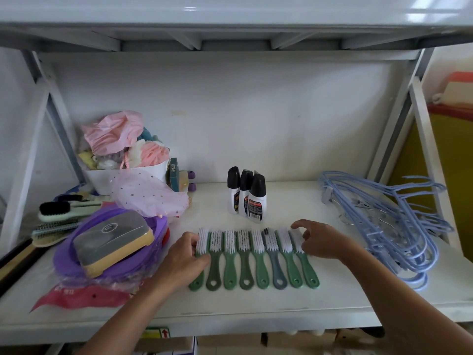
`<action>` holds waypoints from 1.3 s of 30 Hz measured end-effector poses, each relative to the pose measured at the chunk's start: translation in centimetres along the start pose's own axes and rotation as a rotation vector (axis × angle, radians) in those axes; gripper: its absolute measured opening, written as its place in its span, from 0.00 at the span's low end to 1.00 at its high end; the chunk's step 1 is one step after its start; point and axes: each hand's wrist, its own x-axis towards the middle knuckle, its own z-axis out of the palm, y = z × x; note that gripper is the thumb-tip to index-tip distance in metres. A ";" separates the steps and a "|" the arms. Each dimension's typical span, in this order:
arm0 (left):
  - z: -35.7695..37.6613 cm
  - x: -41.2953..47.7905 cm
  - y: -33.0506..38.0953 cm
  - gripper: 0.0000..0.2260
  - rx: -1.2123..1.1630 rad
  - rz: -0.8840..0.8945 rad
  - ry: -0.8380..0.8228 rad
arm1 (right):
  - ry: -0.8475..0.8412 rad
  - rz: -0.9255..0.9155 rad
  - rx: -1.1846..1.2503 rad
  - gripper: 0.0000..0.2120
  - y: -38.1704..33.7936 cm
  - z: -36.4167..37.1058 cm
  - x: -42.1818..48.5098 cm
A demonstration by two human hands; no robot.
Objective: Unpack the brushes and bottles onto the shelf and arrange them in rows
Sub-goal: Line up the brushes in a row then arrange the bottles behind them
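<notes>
Right, the white shelf [256, 301] first: it carries everything, with a tangle of blue hangers [391, 221] piled at its right end. Front and centre lie the brushes [256, 254], eight side by side in one row, white bristles to the back and handles pointing out, seven green and one grey. Behind them stand three bottles [247, 194] with black caps, huddled upright and touching.

Now the hands close in on the row from both ends. The left hand [183, 254] grips the leftmost brush [203, 238], thumb across its neck. The right hand [322, 240] rests bent fingers [298, 224] on the head of the rightmost brush [308, 272]; whether they pinch it or only touch it, I cannot tell.

These brushes look light, stiff plastic, likely to skate on that smooth shelf. Take them by the neck or handle, since the bristles would give. The bottles look small and tippy, best taken round the body.
</notes>
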 end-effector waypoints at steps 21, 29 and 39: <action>-0.5 -0.1 0.6 0.20 -0.065 -0.050 -0.110 | -0.030 0.004 -0.047 0.27 -0.6 -0.6 -0.8; -1.7 1.6 1.6 0.24 -0.020 -0.080 -0.069 | 0.152 0.032 -0.021 0.22 -0.9 -0.8 -0.4; -1.4 6.6 5.4 0.19 -0.067 0.147 0.101 | 0.445 -0.124 0.379 0.22 -6.6 0.7 2.7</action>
